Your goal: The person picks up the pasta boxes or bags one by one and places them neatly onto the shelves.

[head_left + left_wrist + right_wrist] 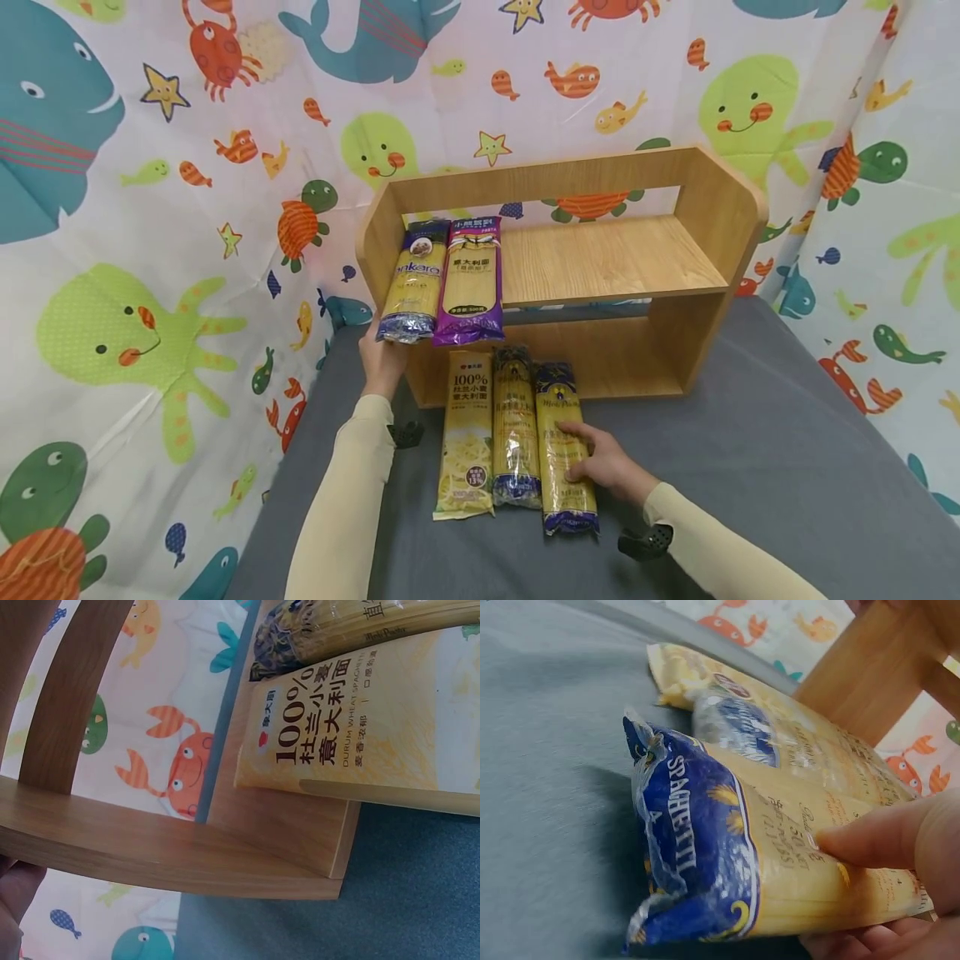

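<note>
A yellow spaghetti pack [564,467] with blue ends lies rightmost of three packs leaning on the wooden shelf's [585,350] lower board. My right hand [611,467] grips it, the thumb [885,836] on top and fingers at its edge. Beside it lie a similar clear-and-gold pack [516,433] and a cream pasta pack [467,442] marked 100%. On the upper tier lean a blue-and-yellow Ankara pack [415,283] and a purple pasta pack [472,283]. My left hand [384,358] holds the shelf's left side panel, below the Ankara pack; its fingers are partly hidden.
The two-tier shelf stands on a dark grey table [720,492]. A white curtain [247,167] printed with sea animals hangs behind and to both sides. The shelf's right side panel [708,250] rises beyond the packs.
</note>
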The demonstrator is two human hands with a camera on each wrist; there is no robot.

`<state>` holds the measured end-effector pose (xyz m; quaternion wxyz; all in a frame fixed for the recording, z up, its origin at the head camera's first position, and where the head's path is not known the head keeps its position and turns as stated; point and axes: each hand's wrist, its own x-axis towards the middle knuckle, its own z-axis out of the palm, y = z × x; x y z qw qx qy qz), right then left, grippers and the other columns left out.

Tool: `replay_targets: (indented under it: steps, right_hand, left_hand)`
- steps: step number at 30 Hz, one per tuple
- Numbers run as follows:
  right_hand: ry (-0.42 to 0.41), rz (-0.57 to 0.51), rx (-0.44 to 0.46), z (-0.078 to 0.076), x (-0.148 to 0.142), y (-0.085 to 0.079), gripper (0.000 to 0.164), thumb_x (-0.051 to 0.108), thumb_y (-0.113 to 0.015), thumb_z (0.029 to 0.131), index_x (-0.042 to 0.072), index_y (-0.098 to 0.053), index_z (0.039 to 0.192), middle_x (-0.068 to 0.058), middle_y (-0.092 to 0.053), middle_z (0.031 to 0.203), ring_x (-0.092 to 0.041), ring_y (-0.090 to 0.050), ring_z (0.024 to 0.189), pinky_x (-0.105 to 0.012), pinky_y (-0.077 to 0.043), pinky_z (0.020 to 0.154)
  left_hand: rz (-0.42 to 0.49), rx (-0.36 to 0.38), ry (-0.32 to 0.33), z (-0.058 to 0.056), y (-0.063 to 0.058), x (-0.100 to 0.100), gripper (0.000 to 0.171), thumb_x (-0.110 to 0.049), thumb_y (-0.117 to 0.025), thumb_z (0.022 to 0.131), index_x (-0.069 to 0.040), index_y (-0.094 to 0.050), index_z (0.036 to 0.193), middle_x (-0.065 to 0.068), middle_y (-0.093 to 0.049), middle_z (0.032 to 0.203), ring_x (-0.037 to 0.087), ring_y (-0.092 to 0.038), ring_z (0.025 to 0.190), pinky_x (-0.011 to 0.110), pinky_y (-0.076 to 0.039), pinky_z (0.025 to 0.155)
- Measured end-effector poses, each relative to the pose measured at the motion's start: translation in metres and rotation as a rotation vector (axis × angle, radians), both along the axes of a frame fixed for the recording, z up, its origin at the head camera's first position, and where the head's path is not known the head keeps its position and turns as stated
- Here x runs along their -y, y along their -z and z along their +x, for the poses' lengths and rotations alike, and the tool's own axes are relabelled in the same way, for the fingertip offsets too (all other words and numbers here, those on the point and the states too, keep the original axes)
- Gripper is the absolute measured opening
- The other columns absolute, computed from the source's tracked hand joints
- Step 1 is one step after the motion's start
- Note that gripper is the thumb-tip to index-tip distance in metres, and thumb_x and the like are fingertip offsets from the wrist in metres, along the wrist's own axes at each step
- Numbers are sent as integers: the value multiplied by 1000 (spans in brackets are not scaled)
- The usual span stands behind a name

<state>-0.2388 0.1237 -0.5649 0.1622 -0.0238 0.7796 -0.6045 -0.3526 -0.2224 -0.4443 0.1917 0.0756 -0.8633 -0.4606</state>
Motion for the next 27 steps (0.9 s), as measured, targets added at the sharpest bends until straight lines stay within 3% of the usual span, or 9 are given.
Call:
replay_targets:
  steps: [6,11,20,24,27]
  right_hand:
    - [-32,-75,50,20,-19,0,88,-18,-69,71,0,-41,152,-30,-62,122,-23,-66,88,-38,-57,68]
    - [-72,-126,91,34,-43,-4,88,-16,-68,73,-3,-36,154,-29,-62,124,-23,-68,89,-39,-59,70]
    - [-158,-253,202,50,-89,-24,88,-10,-66,83,-1,-22,159,-17,-68,118,-25,-72,98,-43,-61,81]
    - [-197,-311,210,59,-105,-37,85,-7,-66,85,8,-29,160,-11,-68,118,-25,-71,100,-44,-62,83]
    - [-228,-318,193,64,-117,-49,76,-5,-65,87,30,-46,151,-7,-68,117,-23,-71,100,-43,-62,82]
  left_hand:
    - [11,-4,8,0,1,0,62,-51,-48,104,-16,-42,154,19,-67,127,35,-64,99,53,-58,86]
    - [27,4,9,0,2,0,63,-52,-48,104,-17,-40,156,19,-66,131,36,-64,103,54,-58,90]
    - [41,-3,13,1,3,0,63,-53,-48,103,-17,-41,155,18,-66,131,36,-65,103,55,-58,90]
    - [35,-3,17,1,2,0,64,-53,-48,104,-17,-40,155,18,-66,131,36,-65,103,54,-58,90]
    - [25,-7,20,1,1,1,62,-51,-48,104,-16,-40,155,19,-66,128,36,-64,102,53,-58,88]
